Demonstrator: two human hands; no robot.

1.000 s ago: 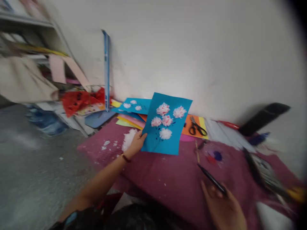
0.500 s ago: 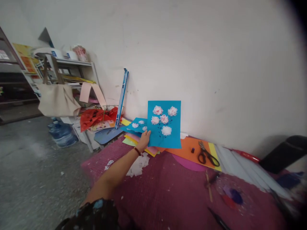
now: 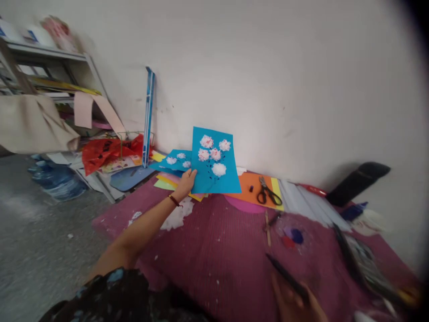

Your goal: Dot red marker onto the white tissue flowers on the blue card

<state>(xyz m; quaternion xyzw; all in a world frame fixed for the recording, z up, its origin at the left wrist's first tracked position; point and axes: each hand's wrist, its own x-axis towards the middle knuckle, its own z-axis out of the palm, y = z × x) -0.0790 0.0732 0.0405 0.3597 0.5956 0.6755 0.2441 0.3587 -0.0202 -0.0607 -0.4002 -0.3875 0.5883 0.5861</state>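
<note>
My left hand (image 3: 187, 182) pinches the lower left edge of a blue sheet (image 3: 229, 179) that bears several fluffy white-and-pink flowers and stands upright above the table's far side. Another blue sheet with white flowers (image 3: 171, 160) lies just left of it, partly behind my hand. At the bottom right, my right hand (image 3: 296, 302) is blurred and cut off by the frame edge, with its fingers around a dark pen-like tool (image 3: 286, 273) that points up and left.
On the maroon table (image 3: 214, 241) are scissors (image 3: 264, 193), orange paper (image 3: 243, 192), a thin stick (image 3: 267, 228) and a plastic piece with purple and red paint (image 3: 296, 235). A blue box (image 3: 148, 118) leans on the wall. Shelves (image 3: 47, 50) stand left.
The view has turned right and down. The held blue sheet now tilts a little. My right hand has come into view at the bottom right, around the dark tool.
</note>
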